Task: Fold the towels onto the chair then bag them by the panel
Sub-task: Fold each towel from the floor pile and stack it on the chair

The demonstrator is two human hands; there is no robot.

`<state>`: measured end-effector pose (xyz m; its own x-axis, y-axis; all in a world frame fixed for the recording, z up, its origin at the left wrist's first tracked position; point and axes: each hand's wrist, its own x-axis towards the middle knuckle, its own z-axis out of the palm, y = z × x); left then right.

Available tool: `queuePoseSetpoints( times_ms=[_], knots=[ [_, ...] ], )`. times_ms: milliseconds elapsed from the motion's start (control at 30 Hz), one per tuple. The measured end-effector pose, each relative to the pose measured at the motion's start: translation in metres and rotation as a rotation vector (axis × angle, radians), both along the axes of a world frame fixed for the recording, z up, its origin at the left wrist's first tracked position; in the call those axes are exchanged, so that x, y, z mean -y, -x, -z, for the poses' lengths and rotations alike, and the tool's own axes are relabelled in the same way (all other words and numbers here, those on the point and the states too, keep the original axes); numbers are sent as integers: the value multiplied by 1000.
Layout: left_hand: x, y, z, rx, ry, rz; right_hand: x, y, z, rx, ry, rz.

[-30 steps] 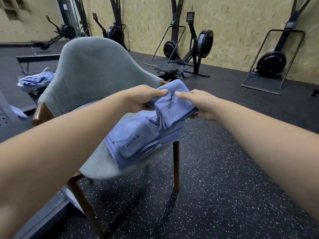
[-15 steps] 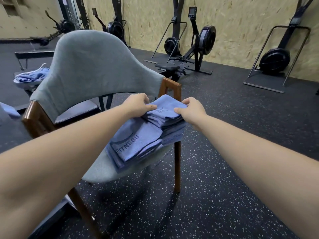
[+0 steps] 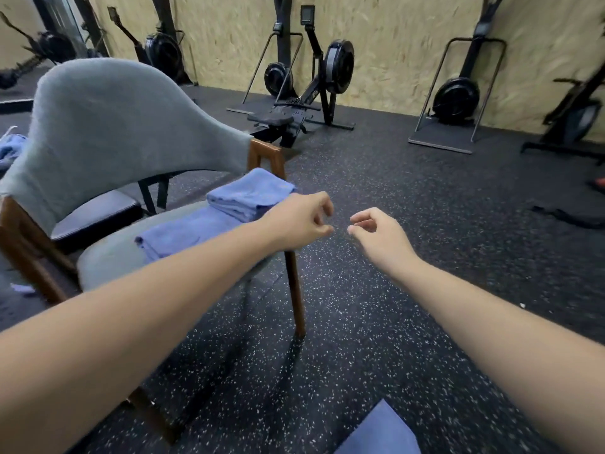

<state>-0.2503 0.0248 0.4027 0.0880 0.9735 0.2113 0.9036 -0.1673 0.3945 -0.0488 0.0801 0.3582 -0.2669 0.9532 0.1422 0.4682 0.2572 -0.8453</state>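
Observation:
Folded blue towels [image 3: 244, 199] lie stacked on the seat of the grey chair [image 3: 98, 126], with a lower pile [image 3: 183, 234] partly hidden by my left forearm. To the right of the chair, over the speckled floor, my left hand [image 3: 299, 221] hangs with loosely curled fingers and holds nothing. My right hand [image 3: 376, 235] is beside it, a small gap between them, fingers also loosely curled and empty. A blue cloth [image 3: 379, 432] shows at the bottom edge.
More blue towels [image 3: 9, 149] lie at the far left behind the chair. Rowing machines [image 3: 311, 93] and stands [image 3: 455, 93] line the chipboard wall. A black strap [image 3: 569, 217] lies on the floor at right. A black bench [image 3: 95, 214] sits behind the chair.
Both hands have let go of the folded towel, now resting on the stack, and have drawn back to the right of the chair. The view has swung rightward.

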Motion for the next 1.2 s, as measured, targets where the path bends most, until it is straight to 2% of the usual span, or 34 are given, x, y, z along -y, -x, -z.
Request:
queuePoseSetpoints(
  times_ms=[267,400,667,767,900,1200],
  knots=[
    [24,-127,79,36,274,144,55,-132,63,96,97,134],
    [45,-176,131,6,427,202,88,-184,117,157,224,173],
    [98,-250,259,77,656,217,178,-259,244,224,490,229],
    [126,-262,304,42,744,194,215,-272,285,231,576,253],
    [166,-261,355,-75,874,181,262,-268,323,271,649,182],
    [216,-240,398,-115,923,160,315,-230,365,299,712,104]
  ],
)
